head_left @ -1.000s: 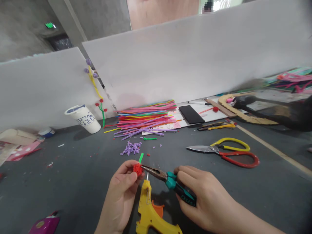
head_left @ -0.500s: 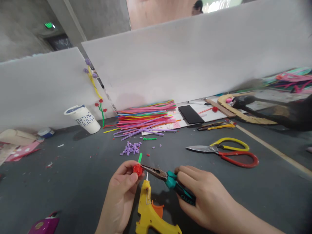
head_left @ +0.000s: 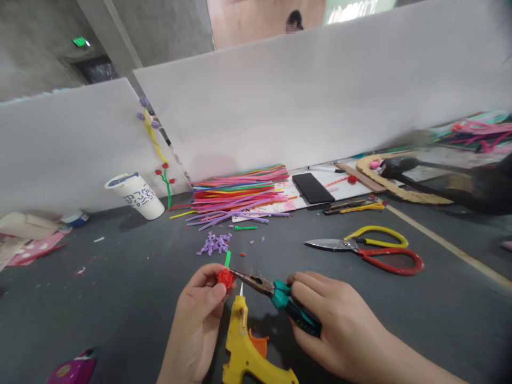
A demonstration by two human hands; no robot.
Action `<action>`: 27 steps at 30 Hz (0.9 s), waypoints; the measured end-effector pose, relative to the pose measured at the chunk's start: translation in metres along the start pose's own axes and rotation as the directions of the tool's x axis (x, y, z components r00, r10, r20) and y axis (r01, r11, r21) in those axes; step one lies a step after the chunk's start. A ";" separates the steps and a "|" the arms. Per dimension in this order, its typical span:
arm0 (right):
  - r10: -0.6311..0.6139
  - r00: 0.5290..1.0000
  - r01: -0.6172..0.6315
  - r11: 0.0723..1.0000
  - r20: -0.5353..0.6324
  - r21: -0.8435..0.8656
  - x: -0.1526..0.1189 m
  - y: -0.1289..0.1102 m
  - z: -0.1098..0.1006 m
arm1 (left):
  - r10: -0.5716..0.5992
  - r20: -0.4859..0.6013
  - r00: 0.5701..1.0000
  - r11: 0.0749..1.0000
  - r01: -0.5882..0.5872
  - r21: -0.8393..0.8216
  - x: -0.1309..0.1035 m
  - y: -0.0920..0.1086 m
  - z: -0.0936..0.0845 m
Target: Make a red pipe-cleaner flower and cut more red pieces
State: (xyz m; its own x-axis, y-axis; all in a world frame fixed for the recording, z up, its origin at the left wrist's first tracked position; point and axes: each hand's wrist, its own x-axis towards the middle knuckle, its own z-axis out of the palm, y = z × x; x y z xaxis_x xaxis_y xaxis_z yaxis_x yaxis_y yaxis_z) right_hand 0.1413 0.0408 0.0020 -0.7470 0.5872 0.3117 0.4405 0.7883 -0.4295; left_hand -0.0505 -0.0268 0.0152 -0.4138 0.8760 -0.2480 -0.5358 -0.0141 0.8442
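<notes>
Between the thumb and fingers of my left hand is a small red ball-shaped flower with a short green stem pointing up. My right hand grips the teal and black handles of long-nose pliers. Their tips touch the right side of the red flower; whether the jaws pinch a piece of it I cannot tell. Below, between my hands, lies a yellow glue gun with an orange trigger, its nozzle just under the flower. A heap of cut purple pieces sits beyond my left hand.
Red-and-yellow-handled scissors lie at right. Behind are a bundle of coloured pipe cleaners, a black phone and a white cup. A white partition borders the table's back. A purple object lies front left.
The red flower and its green stem have shifted very slightly left. My hands and the pliers are almost where they were. A person's head beyond the partition has moved left.
</notes>
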 end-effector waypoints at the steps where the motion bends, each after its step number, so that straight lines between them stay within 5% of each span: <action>1: 0.002 1.000 -0.002 1.000 0.000 0.006 0.000 0.000 0.000 | 0.000 0.000 1.000 1.000 0.000 0.004 0.000 0.000 0.000; 27: -0.076 0.993 0.058 0.982 -0.095 -0.180 -0.001 0.002 0.007 | 0.040 -0.075 0.996 0.994 -0.032 0.101 -0.005 -0.003 0.000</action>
State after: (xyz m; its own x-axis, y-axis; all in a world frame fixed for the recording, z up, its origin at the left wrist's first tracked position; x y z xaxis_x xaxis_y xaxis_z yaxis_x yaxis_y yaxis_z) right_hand 0.1398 0.0405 -0.0055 -0.7277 0.5406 0.4222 0.4790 0.8411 -0.2513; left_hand -0.0466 -0.0309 0.0145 -0.4891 0.8358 -0.2494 -0.4452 0.0066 0.8954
